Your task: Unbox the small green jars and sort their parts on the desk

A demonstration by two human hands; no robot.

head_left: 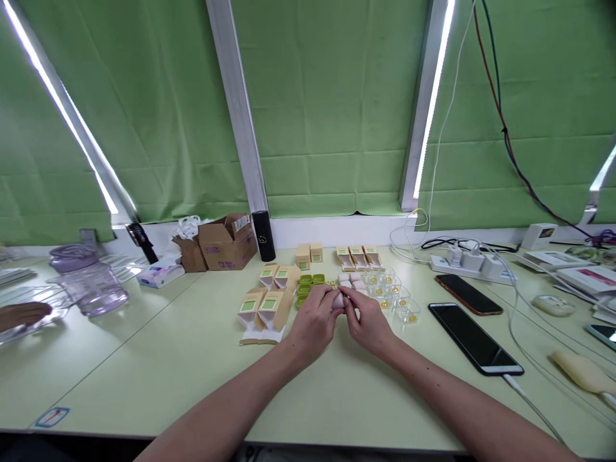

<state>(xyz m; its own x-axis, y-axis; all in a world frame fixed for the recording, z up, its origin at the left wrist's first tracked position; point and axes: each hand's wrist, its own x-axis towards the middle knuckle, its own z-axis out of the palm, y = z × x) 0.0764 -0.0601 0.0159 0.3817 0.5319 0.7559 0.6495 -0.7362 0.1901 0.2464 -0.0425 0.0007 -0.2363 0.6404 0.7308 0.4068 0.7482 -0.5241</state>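
My left hand (pixel 314 321) is closed around a small pale pinkish-white piece (pixel 339 301), held just above the table. Against the same piece press the fingertips of my right hand (pixel 368 321), closed in a pinch; the fingers hide much of it. Behind the hands sit several similar white rounded pieces (pixel 357 277). Green square cups (pixel 312 280) stand to their left. On the right are clear plastic cups (pixel 408 310) with yellow spots inside. Open folded cartons (pixel 269 301) with green windows lie left of my left hand.
Further back stand small cartons (pixel 359 258), a cardboard box (pixel 230 242) and a black cylinder (pixel 263 235). Two phones (pixel 474 337) and a power strip (pixel 474 268) with loose cables lie on the right. A purplish plastic jug (pixel 89 282) is at the left.
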